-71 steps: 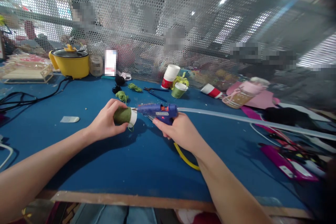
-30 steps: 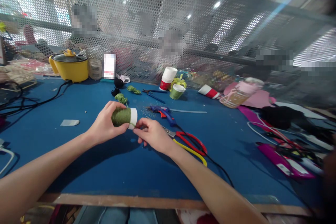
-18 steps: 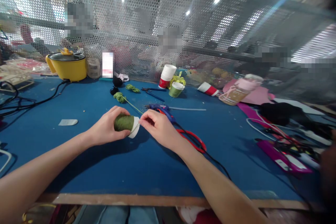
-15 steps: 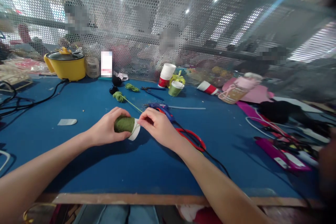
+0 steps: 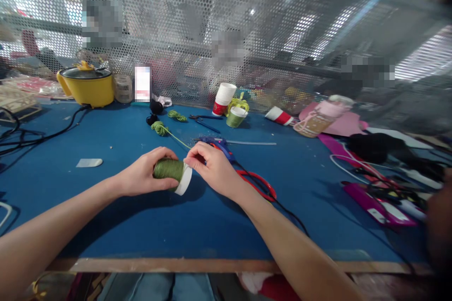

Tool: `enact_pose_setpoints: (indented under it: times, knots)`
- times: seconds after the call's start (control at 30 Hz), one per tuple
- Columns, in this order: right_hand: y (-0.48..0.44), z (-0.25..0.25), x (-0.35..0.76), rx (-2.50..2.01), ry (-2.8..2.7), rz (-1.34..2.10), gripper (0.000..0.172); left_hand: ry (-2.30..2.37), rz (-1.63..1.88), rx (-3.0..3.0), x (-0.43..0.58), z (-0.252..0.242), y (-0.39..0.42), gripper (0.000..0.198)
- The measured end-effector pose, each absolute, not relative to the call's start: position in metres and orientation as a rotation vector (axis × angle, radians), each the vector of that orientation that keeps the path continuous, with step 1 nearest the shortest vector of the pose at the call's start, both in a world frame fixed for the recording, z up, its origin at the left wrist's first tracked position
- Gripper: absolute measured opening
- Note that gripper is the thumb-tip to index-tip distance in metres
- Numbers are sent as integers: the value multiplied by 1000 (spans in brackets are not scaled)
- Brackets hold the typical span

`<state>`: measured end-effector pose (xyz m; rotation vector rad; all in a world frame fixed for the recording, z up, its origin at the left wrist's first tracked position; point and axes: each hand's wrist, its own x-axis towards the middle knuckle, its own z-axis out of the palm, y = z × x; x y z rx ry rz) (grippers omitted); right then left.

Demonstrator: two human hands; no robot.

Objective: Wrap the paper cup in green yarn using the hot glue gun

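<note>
The left hand is gripping a paper cup wound in green yarn, holding it on its side just above the blue table, with the white rim pointing toward the right hand. The left fingers are curling over the top of the yarn-covered body while the thumb is pressing in from below, so the cup is sitting clasped between them and only its right end is showing past the fingertips. The right hand is meeting the cup at the upper edge of that rim, where thumb and forefinger are pressing together, pinching a thin strand of green yarn right against the cup. The other right fingers are folding loosely behind the pinch. The strand is running away from the fingers, up and to the left across the table, to a small green yarn bundle. Just behind the right hand a blue glue gun is lying on the table, and the red scissors are lying beside the right wrist. A yellow pot is standing at the far left, and a stack of paper cups is standing near the mesh screen.
</note>
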<state>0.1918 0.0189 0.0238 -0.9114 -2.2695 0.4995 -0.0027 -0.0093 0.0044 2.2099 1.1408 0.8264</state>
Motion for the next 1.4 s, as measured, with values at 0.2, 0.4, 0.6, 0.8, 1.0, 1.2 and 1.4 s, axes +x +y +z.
enact_pose_setpoints:
  times: [0.2, 0.4, 0.6, 0.8, 1.0, 1.2, 1.4]
  knots:
    - [20, 23, 192, -954, -2244, 589, 14, 1094, 841, 2222, -2, 6, -11, 33]
    - [21, 21, 191, -1040, -2153, 700, 15, 1026, 890, 2319, -2, 4, -12, 37]
    - [20, 19, 189, -1121, -1939, 1052, 19, 943, 959, 2383, -1, 3, -13, 41]
    - [18, 12, 188, -1094, -1739, 1259, 25, 929, 950, 2397, -1, 3, -14, 42]
    - [16, 10, 185, -1106, -1684, 1148, 23, 971, 942, 2278, 1, 1, -14, 49]
    - [9, 8, 179, -1047, -1822, 822, 20, 1173, 850, 1907, 5, -2, -12, 54]
    - [8, 7, 180, -1018, -1925, 879, 20, 1193, 801, 1906, 9, -1, -13, 46]
